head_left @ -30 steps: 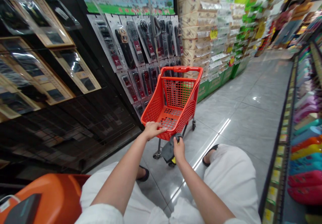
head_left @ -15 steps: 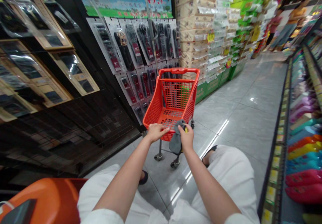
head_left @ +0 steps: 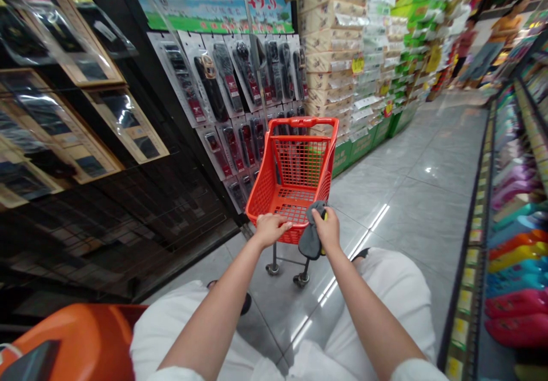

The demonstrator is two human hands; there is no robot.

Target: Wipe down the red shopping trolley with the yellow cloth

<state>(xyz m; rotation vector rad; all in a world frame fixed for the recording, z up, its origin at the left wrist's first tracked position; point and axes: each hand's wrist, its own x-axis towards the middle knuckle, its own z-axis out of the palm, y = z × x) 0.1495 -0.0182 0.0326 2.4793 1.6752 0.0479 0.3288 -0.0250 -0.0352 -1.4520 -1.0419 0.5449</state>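
A small red shopping cart (head_left: pixel 295 195) stands on the floor in front of my knees, its basket holding nothing that I can see. My left hand (head_left: pixel 270 228) is closed over the cart's near rim, thumb lying along it toward the right. In my right hand (head_left: pixel 327 227) is a grey cloth (head_left: pixel 311 241), pinched at the near right corner of the basket and hanging down outside it. A bit of yellow shows beside the cloth under my fingers.
Packaged belts (head_left: pixel 209 87) hang on a rack behind the cart. Stacked boxes (head_left: pixel 329 55) line the aisle. Colourful slippers (head_left: pixel 518 289) fill the right shelf. An orange object (head_left: pixel 94 335) sits at my lower left. Two people (head_left: pixel 492 44) are far down the aisle.
My right hand and the grey cloth have moved right along the cart's near rim to its corner. My left hand has shifted slightly right, still on the rim.
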